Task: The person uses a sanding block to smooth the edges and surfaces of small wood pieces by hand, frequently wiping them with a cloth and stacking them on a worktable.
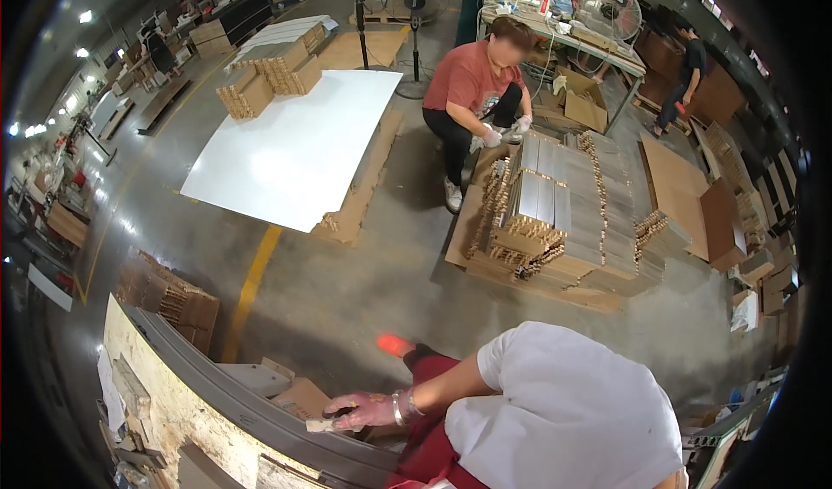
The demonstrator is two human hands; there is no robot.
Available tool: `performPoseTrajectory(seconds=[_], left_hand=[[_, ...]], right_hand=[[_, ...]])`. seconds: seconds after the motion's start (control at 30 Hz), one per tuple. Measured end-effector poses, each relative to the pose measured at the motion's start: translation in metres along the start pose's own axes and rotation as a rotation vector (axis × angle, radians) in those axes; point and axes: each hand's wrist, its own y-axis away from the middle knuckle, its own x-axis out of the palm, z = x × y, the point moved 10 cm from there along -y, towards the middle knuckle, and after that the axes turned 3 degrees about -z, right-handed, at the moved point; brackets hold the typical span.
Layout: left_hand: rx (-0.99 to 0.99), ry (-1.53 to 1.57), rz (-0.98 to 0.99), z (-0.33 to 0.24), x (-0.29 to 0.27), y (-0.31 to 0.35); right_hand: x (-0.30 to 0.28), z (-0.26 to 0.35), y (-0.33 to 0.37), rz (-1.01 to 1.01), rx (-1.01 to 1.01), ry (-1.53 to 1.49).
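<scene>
My right hand (368,409), in a thin pinkish glove with a bracelet at the wrist, reaches left over a long grey bench edge (230,394). Its fingers are closed on a small pale block (321,425) with a dark part beside the fingers; its exact kind is unclear. Under and beyond the hand lie a brown cardboard piece (302,398) and a light grey panel (251,376). My left hand is out of view. My white sleeve and red apron (429,454) fill the lower middle.
A person in a red shirt (472,82) squats by stacked grey-topped strips (555,203). A large white sheet (286,155) carries more bundles at the far left. Brown stacked pieces (173,303) stand beyond the bench. Floor fans (414,38) and a cluttered table (563,30) are farther back.
</scene>
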Motion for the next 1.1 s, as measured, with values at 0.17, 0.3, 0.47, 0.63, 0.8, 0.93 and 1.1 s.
performPoseTrajectory(seconds=[0.17, 0.3, 0.47, 0.63, 0.8, 0.93, 1.1], left_hand=[[-0.037, 0.121, 0.016, -0.032, -0.011, -0.017], [-0.049, 0.168, 0.026, -0.044, -0.011, -0.022], [-0.068, 0.203, 0.029, -0.050, -0.012, -0.025], [-0.093, 0.233, 0.017, -0.050, -0.014, -0.025], [-0.121, 0.218, 0.008, -0.040, -0.014, -0.013], [-0.114, 0.245, -0.059, -0.018, 0.013, 0.011], [-0.271, 0.315, 0.064, -0.031, 0.000, -0.002]], right_hand=[[0.002, -0.021, -0.003, -0.007, -0.008, -0.020], [0.002, -0.004, 0.008, 0.005, 0.060, -0.103], [-0.001, -0.024, 0.004, 0.001, 0.110, -0.161], [-0.008, -0.030, -0.002, -0.078, -0.073, -0.112], [-0.003, -0.025, 0.011, -0.022, 0.105, -0.140], [-0.001, -0.019, 0.021, -0.009, 0.155, -0.140], [0.007, -0.030, 0.016, 0.038, 0.134, -0.193]])
